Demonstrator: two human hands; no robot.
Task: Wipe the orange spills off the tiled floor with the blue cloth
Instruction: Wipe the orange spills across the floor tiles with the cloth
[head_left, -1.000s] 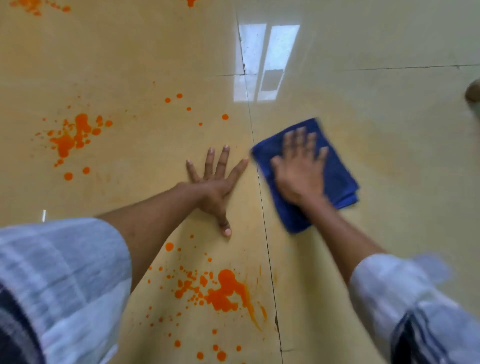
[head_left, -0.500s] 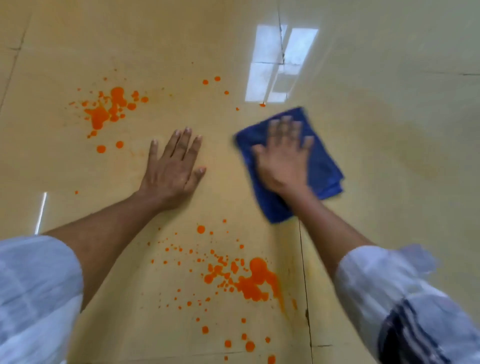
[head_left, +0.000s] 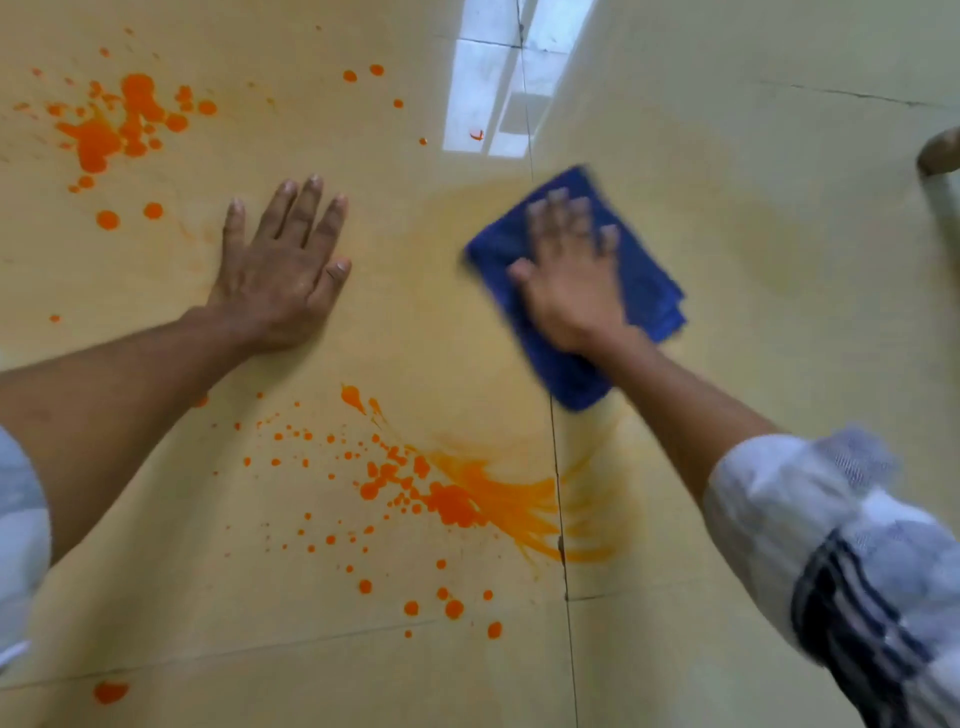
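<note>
The right hand (head_left: 571, 280) lies palm down on the folded dark blue cloth (head_left: 644, 291), fingers straight and slightly spread, pointing away from the person; its grip is open, pressing flat rather than curled round the fabric. The hand and cloth are blurred. The right forearm runs from the lower right up to the wrist, bare as far as a rolled white sleeve with dark stripes (head_left: 852, 561).

The cloth rests on the glossy beige tiled floor (head_left: 753, 467), just right of the grout line (head_left: 550, 415) that runs up and down the view; its near corner sits on that line.

The left hand (head_left: 283, 270) is planted flat on the floor, well apart from the cloth, fingers straight and close together, thumb tucked along the inner side. Its grip is open and holds nothing. The left forearm stretches in from the left edge, bare, with a pale sleeve (head_left: 21, 499) at the near end.

Below and between the two hands lies a large orange splatter (head_left: 447, 504); its right side is smeared into streaks reaching the grout line. A second orange splash (head_left: 114, 130) sits at the upper left, beyond the left hand. Smaller orange drops (head_left: 452, 608) dot the floor near the bottom, and a few (head_left: 363, 73) lie toward the top. A bright window reflection (head_left: 483, 98) shines on the tiles above the cloth.
</note>
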